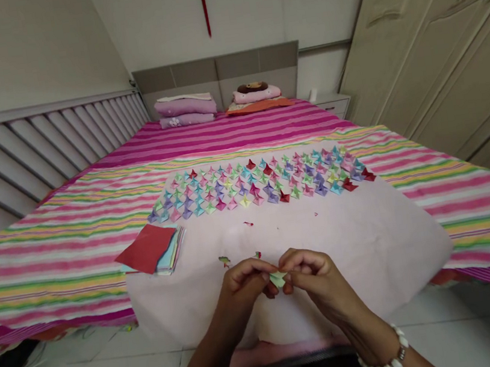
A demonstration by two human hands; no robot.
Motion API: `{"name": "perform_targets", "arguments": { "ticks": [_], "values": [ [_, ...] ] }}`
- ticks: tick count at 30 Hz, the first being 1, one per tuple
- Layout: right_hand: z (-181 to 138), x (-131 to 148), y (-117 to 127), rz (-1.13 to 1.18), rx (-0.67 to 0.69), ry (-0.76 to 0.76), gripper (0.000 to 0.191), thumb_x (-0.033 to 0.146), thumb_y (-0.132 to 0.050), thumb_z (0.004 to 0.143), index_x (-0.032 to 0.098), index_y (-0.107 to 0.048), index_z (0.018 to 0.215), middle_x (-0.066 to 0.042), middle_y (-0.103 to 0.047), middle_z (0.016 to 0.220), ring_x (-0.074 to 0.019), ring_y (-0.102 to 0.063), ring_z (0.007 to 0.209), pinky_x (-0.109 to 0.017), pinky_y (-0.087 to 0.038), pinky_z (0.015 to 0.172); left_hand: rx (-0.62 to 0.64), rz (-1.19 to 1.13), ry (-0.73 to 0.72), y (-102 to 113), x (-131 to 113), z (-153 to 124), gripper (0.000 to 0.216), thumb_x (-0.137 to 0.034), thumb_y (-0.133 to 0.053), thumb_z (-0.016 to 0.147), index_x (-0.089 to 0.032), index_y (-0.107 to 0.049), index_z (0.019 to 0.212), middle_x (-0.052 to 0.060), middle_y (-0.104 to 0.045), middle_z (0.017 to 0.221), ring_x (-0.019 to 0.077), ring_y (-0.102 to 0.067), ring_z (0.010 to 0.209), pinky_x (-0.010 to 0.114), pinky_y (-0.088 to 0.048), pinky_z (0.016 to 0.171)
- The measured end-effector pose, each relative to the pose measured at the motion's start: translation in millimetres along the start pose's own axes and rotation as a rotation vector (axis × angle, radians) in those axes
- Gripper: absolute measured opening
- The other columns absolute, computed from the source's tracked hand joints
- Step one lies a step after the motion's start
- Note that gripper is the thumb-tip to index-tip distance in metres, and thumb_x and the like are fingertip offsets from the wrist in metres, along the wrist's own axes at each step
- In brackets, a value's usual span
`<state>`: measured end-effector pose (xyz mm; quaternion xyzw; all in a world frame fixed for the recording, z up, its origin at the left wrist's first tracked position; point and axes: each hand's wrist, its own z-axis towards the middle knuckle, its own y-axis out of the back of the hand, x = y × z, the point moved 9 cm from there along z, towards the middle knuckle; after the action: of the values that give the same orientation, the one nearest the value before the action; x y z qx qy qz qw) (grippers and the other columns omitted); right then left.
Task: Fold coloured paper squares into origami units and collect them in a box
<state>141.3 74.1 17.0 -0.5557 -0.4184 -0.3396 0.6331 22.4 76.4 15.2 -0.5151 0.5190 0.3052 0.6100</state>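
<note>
My left hand (245,283) and my right hand (315,274) meet over the near edge of a pale pink sheet (371,238) spread on the bed. Both pinch a small folded piece of light green paper (278,278) between their fingertips. A stack of square coloured papers (154,249) with a red sheet on top lies to the left of my hands. Farther back, several rows of small folded paper shapes (254,182) in many colours are laid out on the sheet. My right wrist wears a white bead bracelet (388,361).
The bed has a striped pink, green and yellow cover (53,247). Folded bedding and pillows (186,109) sit at the headboard. A slatted rail (39,145) runs along the left, a wardrobe (435,47) along the right. Tiny paper scraps (225,261) lie near my hands.
</note>
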Motion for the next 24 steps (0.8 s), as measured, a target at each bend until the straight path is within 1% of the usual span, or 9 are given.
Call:
{"name": "perform_targets", "arguments": {
  "ticks": [3, 6, 8, 11, 12, 14, 17, 20, 24],
  "values": [
    [0, 6, -2, -0.07, 0.021, 0.048, 0.006, 0.02, -0.077, 0.064, 0.019, -0.072, 0.066, 0.0, -0.063, 0.074, -0.0118, -0.06, 0.054, -0.025, -0.051, 0.053, -0.015, 0.056, 0.014, 0, -3, -1, 0.013, -0.029, -0.07, 0.073, -0.016, -0.07, 0.075, 0.001, -0.066, 0.059, 0.0125, -0.058, 0.058, 0.025, -0.045, 0.058],
    [-1, 8, -3, -0.114, 0.036, 0.064, 0.007, 0.023, -0.077, 0.065, 0.019, -0.072, 0.068, -0.001, -0.063, 0.077, -0.0127, -0.061, 0.058, -0.026, -0.052, 0.055, -0.047, 0.101, 0.023, 2, -5, -1, 0.014, -0.027, -0.075, 0.068, -0.015, -0.069, 0.071, 0.0, -0.063, 0.056, 0.0109, -0.055, 0.055, 0.023, -0.044, 0.056],
    [-2, 6, -4, -0.098, 0.058, 0.036, 0.013, 0.024, -0.076, 0.068, 0.02, -0.072, 0.08, -0.001, -0.065, 0.077, -0.0133, -0.062, 0.061, -0.026, -0.051, 0.059, -0.055, 0.113, 0.015, 2, -6, -1, 0.013, -0.025, -0.076, 0.066, -0.015, -0.068, 0.072, -0.002, -0.062, 0.055, 0.0103, -0.055, 0.055, 0.023, -0.044, 0.056],
    [-3, 2, -6, -0.041, 0.086, -0.018, 0.028, 0.029, -0.074, 0.072, 0.02, -0.069, 0.098, -0.002, -0.068, 0.073, -0.015, -0.064, 0.064, -0.029, -0.05, 0.065, -0.07, 0.164, -0.053, 2, -14, -2, 0.009, -0.02, -0.074, 0.067, -0.016, -0.066, 0.071, -0.001, -0.062, 0.061, 0.0103, -0.056, 0.059, 0.022, -0.045, 0.058],
    [-4, 0, -6, -0.036, 0.083, -0.036, 0.029, 0.03, -0.075, 0.072, 0.019, -0.069, 0.098, -0.002, -0.069, 0.07, -0.0155, -0.064, 0.064, -0.029, -0.049, 0.066, -0.077, 0.192, -0.082, 2, -16, -3, 0.008, -0.019, -0.073, 0.068, -0.016, -0.066, 0.071, -0.001, -0.063, 0.064, 0.0106, -0.056, 0.061, 0.022, -0.045, 0.06],
    [-3, -3, -4, -0.053, 0.057, -0.064, 0.024, 0.032, -0.077, 0.07, 0.017, -0.069, 0.087, -0.002, -0.068, 0.063, -0.0152, -0.063, 0.06, -0.028, -0.048, 0.063, -0.087, 0.252, -0.122, 1, -19, -5, 0.007, -0.019, -0.071, 0.07, -0.016, -0.065, 0.073, 0.0, -0.063, 0.066, 0.0114, -0.057, 0.063, 0.023, -0.046, 0.061],
    [-2, -3, -2, -0.095, 0.023, -0.067, 0.02, 0.031, -0.079, 0.068, 0.016, -0.069, 0.074, -0.001, -0.067, 0.057, -0.0134, -0.06, 0.055, -0.026, -0.047, 0.058, -0.108, 0.302, -0.139, 1, -18, -6, 0.012, -0.019, -0.069, 0.072, -0.018, -0.064, 0.083, 0.0, -0.063, 0.069, 0.0115, -0.058, 0.063, 0.023, -0.046, 0.06],
    [-1, 0, 0, -0.115, 0.0, -0.039, 0.019, 0.03, -0.08, 0.067, 0.016, -0.069, 0.073, -0.001, -0.067, 0.056, -0.0134, -0.061, 0.054, -0.025, -0.048, 0.057, -0.124, 0.294, -0.152, 1, -17, -5, 0.018, -0.018, -0.069, 0.072, -0.018, -0.062, 0.088, -0.001, -0.063, 0.071, 0.0111, -0.059, 0.064, 0.023, -0.048, 0.062],
    [-1, 4, 2, -0.124, -0.022, -0.009, 0.018, 0.028, -0.08, 0.066, 0.017, -0.068, 0.073, 0.0, -0.068, 0.057, -0.013, -0.062, 0.054, -0.025, -0.049, 0.056, -0.102, 0.244, -0.135, 0, -16, -4, 0.02, -0.02, -0.071, 0.072, -0.018, -0.061, 0.089, -0.002, -0.064, 0.07, 0.0114, -0.06, 0.066, 0.022, -0.049, 0.064]
  ]
}}
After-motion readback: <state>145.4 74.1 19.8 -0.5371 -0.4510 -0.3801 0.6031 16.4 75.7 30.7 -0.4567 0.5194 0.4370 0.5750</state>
